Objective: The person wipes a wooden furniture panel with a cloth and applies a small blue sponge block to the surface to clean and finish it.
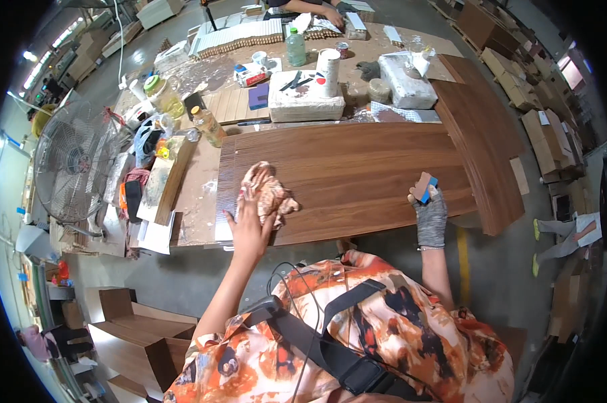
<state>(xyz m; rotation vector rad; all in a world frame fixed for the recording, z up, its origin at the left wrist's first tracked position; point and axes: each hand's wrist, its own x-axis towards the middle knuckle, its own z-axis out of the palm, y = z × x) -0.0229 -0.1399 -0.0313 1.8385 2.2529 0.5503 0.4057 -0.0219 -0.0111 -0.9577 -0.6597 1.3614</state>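
A dark brown wood-grain board lies flat along the near side of the worktable. My bare left hand rests on a crumpled, pinkish patterned cloth at the board's left end, its fingers spread over the cloth's near edge. What lies beneath the palm is hidden. In a grey knitted glove, my right hand is closed round a small blue and tan block, which looks like a sanding block. It is held over the board's near right edge.
More brown boards lie crosswise at the right. Beyond the board stand a wrapped white block, an amber bottle and a green bottle. A fan stands left. Another person's hand is at the far side.
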